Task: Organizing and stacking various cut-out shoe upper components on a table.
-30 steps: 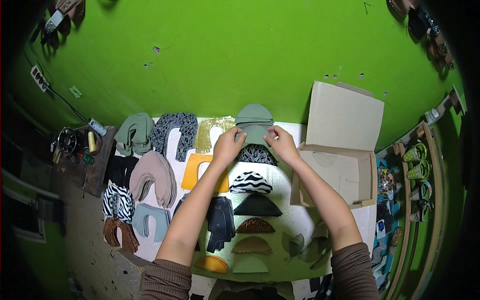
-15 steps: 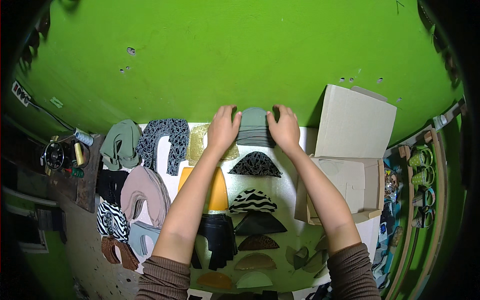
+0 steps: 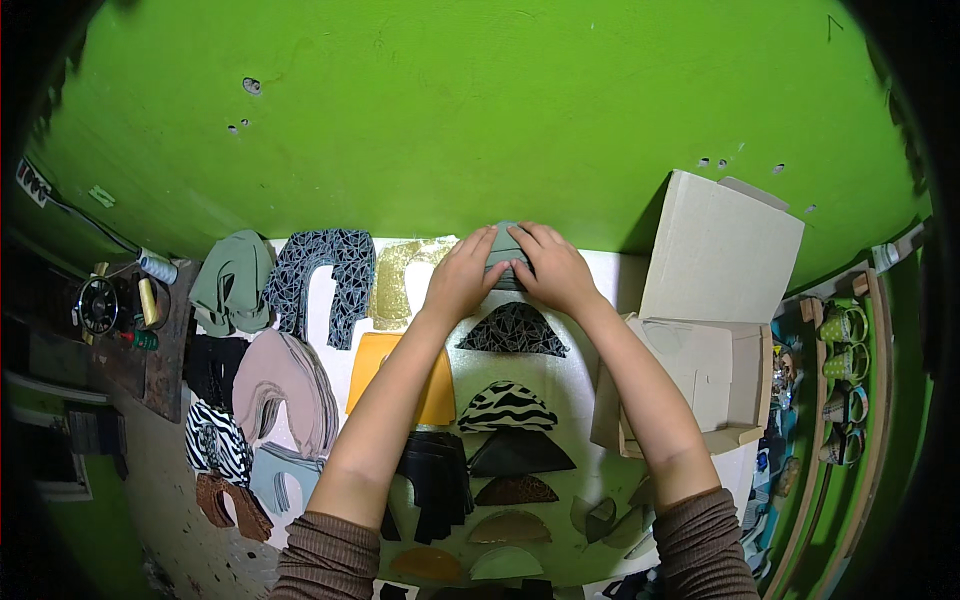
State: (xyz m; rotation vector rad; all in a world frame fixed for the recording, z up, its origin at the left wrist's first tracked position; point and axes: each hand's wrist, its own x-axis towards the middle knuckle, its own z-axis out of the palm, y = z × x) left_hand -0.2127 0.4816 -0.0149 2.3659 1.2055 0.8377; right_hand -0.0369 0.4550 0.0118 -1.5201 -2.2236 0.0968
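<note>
At the far edge of the table, against the wall, lies a stack of grey-green half-moon pieces (image 3: 507, 246). My left hand (image 3: 463, 276) grips its left side and my right hand (image 3: 555, 270) its right side, with fingers over the top and thumbs at the near edge. Much of the stack is hidden under them. Just nearer sits a dark half-moon stack with a pale line pattern (image 3: 512, 331). Zebra-striped half-moon pieces (image 3: 508, 407) and black ones (image 3: 521, 453) follow toward me. Beside my left hand is a gold glittery arch-shaped piece (image 3: 394, 285).
Left on the table are arch-shaped stacks: green (image 3: 232, 283), patterned dark (image 3: 318, 275) and pinkish (image 3: 285, 390). An orange stack (image 3: 372, 365) lies partly behind my left forearm. An open cardboard box (image 3: 745, 400) stands right. Sandals (image 3: 846, 361) hang on a rack beyond it.
Both hands have moved inward from beside the grey-green stack and closed over its sides. The view has shifted slightly.
</note>
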